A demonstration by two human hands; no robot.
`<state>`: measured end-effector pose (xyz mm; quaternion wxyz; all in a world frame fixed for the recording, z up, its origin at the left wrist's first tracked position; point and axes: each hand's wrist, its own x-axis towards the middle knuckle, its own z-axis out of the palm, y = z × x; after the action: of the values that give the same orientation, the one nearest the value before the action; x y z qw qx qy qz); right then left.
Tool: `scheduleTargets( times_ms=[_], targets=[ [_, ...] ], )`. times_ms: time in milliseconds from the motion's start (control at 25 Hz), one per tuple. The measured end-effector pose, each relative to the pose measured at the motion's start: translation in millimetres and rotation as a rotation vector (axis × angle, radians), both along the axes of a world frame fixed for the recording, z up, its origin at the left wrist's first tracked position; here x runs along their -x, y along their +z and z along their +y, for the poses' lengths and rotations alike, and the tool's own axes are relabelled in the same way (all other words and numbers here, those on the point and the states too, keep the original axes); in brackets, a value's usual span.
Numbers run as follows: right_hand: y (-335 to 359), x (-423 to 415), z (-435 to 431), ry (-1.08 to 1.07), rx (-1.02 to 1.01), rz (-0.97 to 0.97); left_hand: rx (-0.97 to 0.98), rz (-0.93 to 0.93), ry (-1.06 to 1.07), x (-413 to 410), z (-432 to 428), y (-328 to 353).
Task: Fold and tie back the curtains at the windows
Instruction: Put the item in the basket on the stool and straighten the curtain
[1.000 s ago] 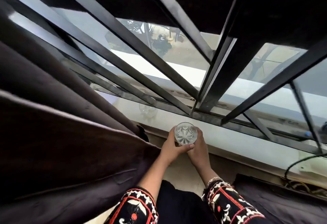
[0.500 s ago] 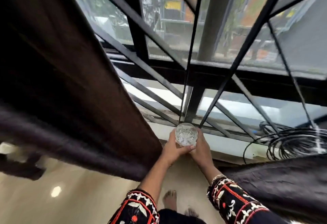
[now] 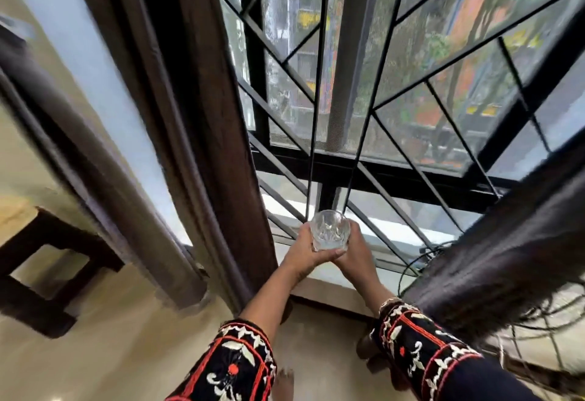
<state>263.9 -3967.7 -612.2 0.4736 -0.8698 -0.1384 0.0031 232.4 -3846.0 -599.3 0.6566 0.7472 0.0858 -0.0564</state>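
- My left hand and right hand are both wrapped round a cut-glass tumbler, the left thumb laid across its base. I hold it up in front of the window, above the sill.
- The left curtain hangs in loose dark folds just beside my left forearm. The right curtain sweeps in from the right, near my right sleeve. Neither hand touches either of them.
- I can see no tie-back or band on either curtain, so I judge the folding and tying at this window not yet begun. With both hands full, the tumbler has to go down somewhere first.
- Against the frame half a second back, my view has swung up and leftwards. More of the grille and the street outside shows, and a dark wooden stool has come in at the left.
- The tumbler was seen from straight above then; now it is tipped and shows its side. The two-handed hold on it is unchanged.
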Motion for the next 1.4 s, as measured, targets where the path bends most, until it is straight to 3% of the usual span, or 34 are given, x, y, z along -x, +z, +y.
scheduleTargets(
  times_ms=[280, 600, 880, 1400],
  targets=[
    [17.0, 68.0, 2.1, 0.155, -0.075, -0.038, 0.031, 0.001, 0.132, 85.5, 2.9, 10.7],
    [14.1, 123.8, 79.0, 0.334, -0.087, 0.001, 0.053, 0.008, 0.358, 167.1, 64.6, 11.0],
    [3.0, 172.4, 207.3, 0.510, -0.071, -0.021, 0.050, 0.008, 0.499, 235.1, 182.0, 10.8],
    [7.7, 258.9, 457.0, 0.618, -0.133, 0.035, -0.001, -0.001, 0.595, 330.4, 423.8, 13.2]
  ],
)
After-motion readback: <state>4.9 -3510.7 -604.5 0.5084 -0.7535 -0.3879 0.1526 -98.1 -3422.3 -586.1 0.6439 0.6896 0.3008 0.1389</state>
